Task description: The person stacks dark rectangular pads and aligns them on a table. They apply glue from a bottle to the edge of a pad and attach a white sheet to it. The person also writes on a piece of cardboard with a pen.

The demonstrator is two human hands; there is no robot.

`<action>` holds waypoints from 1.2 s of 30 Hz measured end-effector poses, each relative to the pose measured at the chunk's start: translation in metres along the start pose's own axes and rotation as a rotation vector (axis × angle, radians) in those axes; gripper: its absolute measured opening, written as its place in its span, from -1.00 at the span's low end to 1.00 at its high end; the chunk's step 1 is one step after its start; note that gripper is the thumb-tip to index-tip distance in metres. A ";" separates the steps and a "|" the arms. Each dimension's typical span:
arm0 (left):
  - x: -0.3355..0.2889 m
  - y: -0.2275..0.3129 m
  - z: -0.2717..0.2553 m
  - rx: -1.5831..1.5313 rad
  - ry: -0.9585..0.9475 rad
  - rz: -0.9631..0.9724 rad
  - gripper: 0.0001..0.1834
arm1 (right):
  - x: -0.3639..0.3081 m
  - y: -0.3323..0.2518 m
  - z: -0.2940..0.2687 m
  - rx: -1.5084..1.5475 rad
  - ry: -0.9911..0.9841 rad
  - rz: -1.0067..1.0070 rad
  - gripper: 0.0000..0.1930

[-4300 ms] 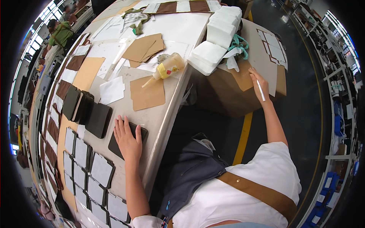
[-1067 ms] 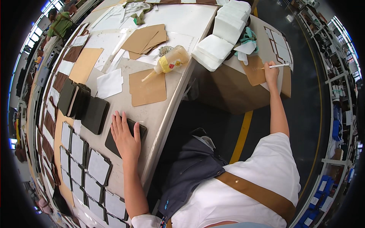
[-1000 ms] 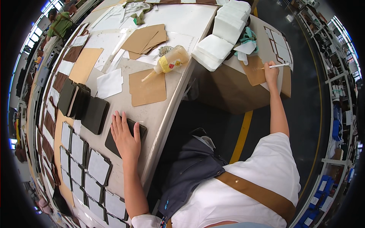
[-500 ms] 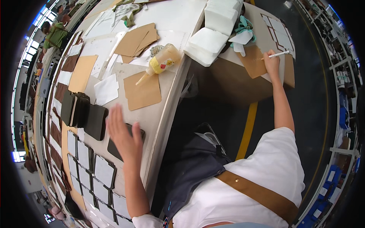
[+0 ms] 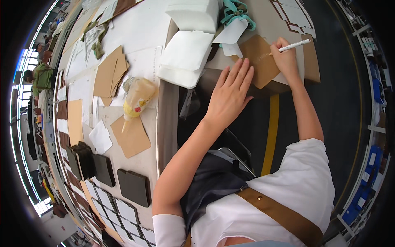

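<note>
In my right hand (image 5: 284,57) a white pen (image 5: 297,45) is gripped, its tip at a brown card sheet (image 5: 259,57) lying on the box-like surface to the right. Faint marks show on that sheet near the tip. My left hand (image 5: 232,90) is flat with fingers stretched, holding nothing, its fingertips beside the sheet's left edge; whether they touch it I cannot tell. White paper pieces (image 5: 233,36) and a teal cloth strip (image 5: 238,12) lie just beyond the sheet.
A yellowish squeeze bottle (image 5: 139,96) lies on a brown card on the left table (image 5: 158,136). Stacked dark panels (image 5: 133,187), white-topped pieces (image 5: 125,210) and more brown cards (image 5: 110,74) are there too. White padded blocks (image 5: 187,57) sit at the table's edge.
My left hand has swung from over the dark panels on the left table across to the brown sheet. The view has turned rightward. My right hand still holds the pen at the sheet.
</note>
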State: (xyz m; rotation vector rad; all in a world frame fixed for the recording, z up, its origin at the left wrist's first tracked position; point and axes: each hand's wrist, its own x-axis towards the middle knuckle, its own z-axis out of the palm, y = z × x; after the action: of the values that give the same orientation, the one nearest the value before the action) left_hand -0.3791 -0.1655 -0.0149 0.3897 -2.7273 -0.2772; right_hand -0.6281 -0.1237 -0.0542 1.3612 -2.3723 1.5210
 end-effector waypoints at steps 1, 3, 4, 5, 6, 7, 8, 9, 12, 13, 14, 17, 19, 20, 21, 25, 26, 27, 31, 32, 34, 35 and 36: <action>0.001 -0.004 0.005 0.022 -0.014 -0.023 -0.17 | -0.002 -0.004 0.001 0.005 -0.006 0.010 -0.69; 0.002 -0.010 0.017 0.052 -0.047 -0.055 -0.17 | -0.003 -0.004 -0.001 0.008 -0.009 0.022 -0.68; 0.003 -0.012 0.021 0.037 -0.040 -0.060 -0.17 | -0.002 -0.002 -0.002 0.014 -0.012 0.016 -0.68; 0.004 -0.012 0.021 0.022 -0.035 -0.068 -0.16 | -0.003 0.000 -0.002 0.022 -0.017 0.011 -0.68; 0.006 -0.012 0.021 0.008 -0.030 -0.077 -0.15 | -0.004 0.000 -0.002 0.036 -0.019 0.025 -0.68; 0.007 -0.011 0.022 0.009 -0.038 -0.084 -0.16 | -0.005 0.000 -0.003 0.050 -0.022 0.040 -0.68; 0.009 -0.011 0.023 0.028 -0.041 -0.085 -0.19 | -0.004 -0.001 -0.003 0.065 -0.023 0.045 -0.68; 0.010 -0.011 0.024 0.047 -0.044 -0.085 -0.22 | -0.003 -0.001 -0.003 0.062 -0.029 0.047 -0.67; 0.013 -0.010 0.032 0.091 -0.003 -0.082 -0.28 | -0.003 -0.002 -0.004 0.093 -0.009 0.055 -0.65; 0.014 -0.009 0.036 0.104 0.019 -0.081 -0.30 | -0.004 -0.004 -0.004 0.130 0.022 0.063 -0.65; 0.015 -0.008 0.038 0.113 0.027 -0.082 -0.30 | -0.004 -0.006 -0.004 0.170 0.054 0.070 -0.64; 0.017 -0.008 0.044 0.147 0.054 -0.091 -0.29 | -0.007 -0.010 -0.003 0.139 0.042 0.087 -0.64; 0.016 -0.008 0.048 0.177 0.077 -0.101 -0.26 | -0.007 -0.008 -0.003 0.121 0.026 0.069 -0.65; 0.016 -0.008 0.048 0.174 0.077 -0.101 -0.26 | -0.006 -0.008 -0.003 0.113 0.018 0.058 -0.66; 0.016 -0.008 0.048 0.171 0.077 -0.100 -0.26 | -0.005 -0.009 -0.003 0.111 0.007 0.070 -0.66; 0.015 -0.009 0.050 0.164 0.081 -0.100 -0.27 | -0.005 -0.013 -0.002 0.084 -0.011 0.086 -0.64; 0.015 -0.009 0.050 0.163 0.080 -0.102 -0.27 | -0.005 -0.014 -0.002 0.074 -0.007 0.083 -0.64; 0.015 -0.009 0.050 0.161 0.079 -0.104 -0.27 | -0.005 -0.014 -0.002 0.056 -0.002 0.086 -0.64; 0.015 -0.008 0.049 0.153 0.074 -0.106 -0.26 | -0.006 -0.011 -0.002 0.059 0.011 0.072 -0.62; 0.015 -0.008 0.049 0.154 0.075 -0.105 -0.26 | -0.006 -0.010 -0.002 0.078 0.013 0.061 -0.62; 0.015 -0.008 0.049 0.155 0.078 -0.104 -0.25 | -0.007 -0.011 -0.003 0.076 -0.003 0.073 -0.62; 0.015 -0.008 0.050 0.150 0.074 -0.108 -0.25 | -0.007 -0.011 -0.003 0.074 -0.011 0.080 -0.61; 0.015 -0.008 0.049 0.145 0.070 -0.111 -0.25 | -0.007 -0.012 -0.003 0.072 -0.009 0.089 -0.61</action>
State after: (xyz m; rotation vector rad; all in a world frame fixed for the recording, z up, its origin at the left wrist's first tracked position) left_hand -0.4097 -0.1704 -0.0565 0.5805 -2.6688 -0.0931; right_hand -0.6171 -0.1182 -0.0466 1.2954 -2.4372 1.6413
